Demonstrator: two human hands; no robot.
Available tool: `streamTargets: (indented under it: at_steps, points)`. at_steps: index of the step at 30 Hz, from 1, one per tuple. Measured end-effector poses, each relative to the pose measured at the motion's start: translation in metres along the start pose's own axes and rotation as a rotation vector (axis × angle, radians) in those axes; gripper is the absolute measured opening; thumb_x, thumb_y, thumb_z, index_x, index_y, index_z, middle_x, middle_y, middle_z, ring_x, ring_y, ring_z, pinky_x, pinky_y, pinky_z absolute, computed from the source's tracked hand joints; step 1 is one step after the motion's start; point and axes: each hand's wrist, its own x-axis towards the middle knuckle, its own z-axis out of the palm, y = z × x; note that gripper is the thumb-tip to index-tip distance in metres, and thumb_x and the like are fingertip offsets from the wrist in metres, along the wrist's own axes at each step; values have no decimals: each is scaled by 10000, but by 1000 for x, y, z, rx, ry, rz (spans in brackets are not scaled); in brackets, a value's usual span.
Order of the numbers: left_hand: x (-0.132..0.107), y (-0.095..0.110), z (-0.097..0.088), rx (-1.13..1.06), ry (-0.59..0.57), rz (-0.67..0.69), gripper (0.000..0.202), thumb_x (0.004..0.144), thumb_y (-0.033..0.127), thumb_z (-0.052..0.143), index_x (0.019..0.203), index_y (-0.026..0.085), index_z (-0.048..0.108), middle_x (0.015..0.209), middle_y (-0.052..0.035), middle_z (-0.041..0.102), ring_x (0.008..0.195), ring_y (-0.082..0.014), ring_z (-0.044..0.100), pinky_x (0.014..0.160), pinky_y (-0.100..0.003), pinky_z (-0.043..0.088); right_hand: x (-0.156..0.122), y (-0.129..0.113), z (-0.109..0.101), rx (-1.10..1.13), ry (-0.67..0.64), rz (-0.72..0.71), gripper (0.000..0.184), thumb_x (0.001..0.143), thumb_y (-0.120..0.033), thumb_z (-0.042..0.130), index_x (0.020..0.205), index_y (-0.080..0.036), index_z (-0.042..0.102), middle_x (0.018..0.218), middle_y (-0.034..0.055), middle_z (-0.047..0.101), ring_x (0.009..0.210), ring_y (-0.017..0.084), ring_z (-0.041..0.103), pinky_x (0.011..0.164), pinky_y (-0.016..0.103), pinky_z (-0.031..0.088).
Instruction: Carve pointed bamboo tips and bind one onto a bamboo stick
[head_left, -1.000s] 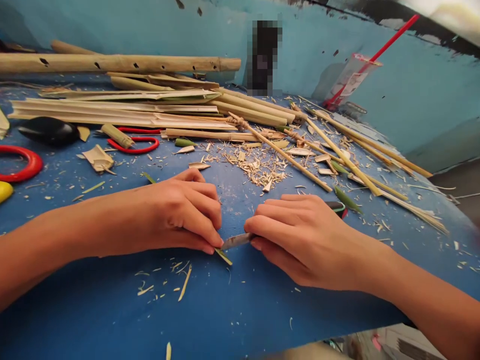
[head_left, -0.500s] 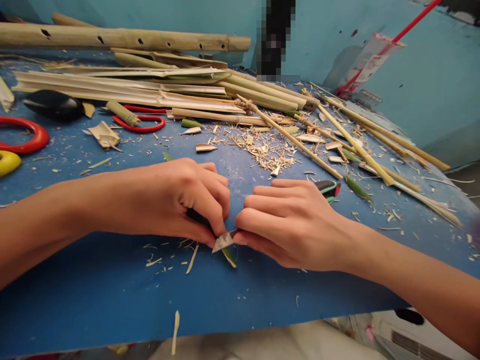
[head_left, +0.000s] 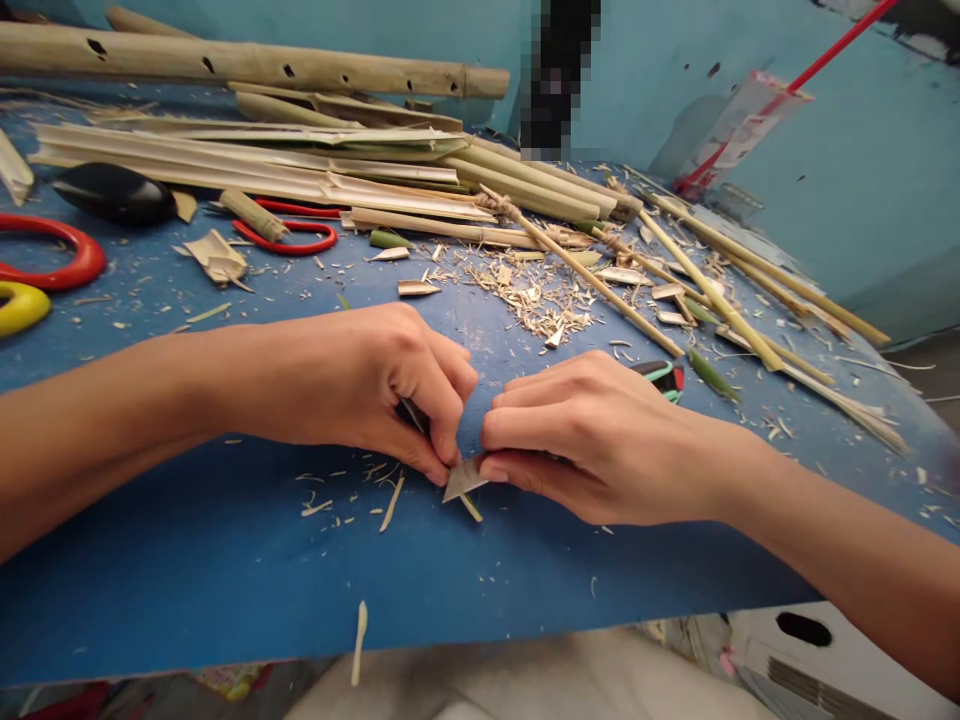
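Observation:
My left hand (head_left: 375, 385) is closed in a pinch on a thin green bamboo sliver (head_left: 470, 507), pressing it onto the blue table (head_left: 225, 560). My right hand (head_left: 592, 440) is closed round a knife; its pale blade tip (head_left: 461, 480) pokes out between the two hands and rests on the sliver. The knife's green and red handle end (head_left: 664, 377) shows behind my right knuckles. Both hands touch at the fingertips near the table's front edge.
Split bamboo strips (head_left: 262, 170) and a holed bamboo pole (head_left: 255, 65) lie at the back. Thin sticks (head_left: 712, 295) fan out to the right. Shavings (head_left: 536, 300) litter the middle. Red-handled scissors (head_left: 289, 235), a red ring (head_left: 52, 260) and a black object (head_left: 116, 195) lie left.
The hands have closed together. The blade, first long and nearly level between them, now shows only a short tip angled down on the sliver. The view tilted down slightly.

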Motion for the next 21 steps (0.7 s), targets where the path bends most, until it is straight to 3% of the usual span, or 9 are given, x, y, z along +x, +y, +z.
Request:
streamTargets:
  at_steps: [5, 13, 21]
  points:
    - [-1, 0, 2, 71, 23, -6, 118, 945, 178, 833, 910, 269, 900, 770, 7, 772, 716, -127, 661, 693, -227, 473, -11, -9, 4, -86, -66, -73, 339, 1138, -336, 551, 823, -216, 591, 773, -11, 642, 723, 143, 513, 627, 339, 242]
    - [1, 2, 1, 10, -3, 5, 215, 946, 90, 795, 902, 273, 898, 872, 4, 812, 774, -126, 719, 743, -236, 516, -6, -3, 12, -148, 218, -77, 371, 1147, -338, 524, 811, -205, 608, 722, -22, 575, 644, 131, 453, 631, 315, 286]
    - [2, 0, 1, 6, -13, -26, 164, 948, 152, 816, 867, 273, 892, 810, 11, 765, 746, -133, 684, 707, -255, 481, -2, -4, 9, -114, 108, -79, 345, 1140, -308, 543, 808, -214, 559, 737, -28, 557, 677, 134, 441, 629, 324, 272]
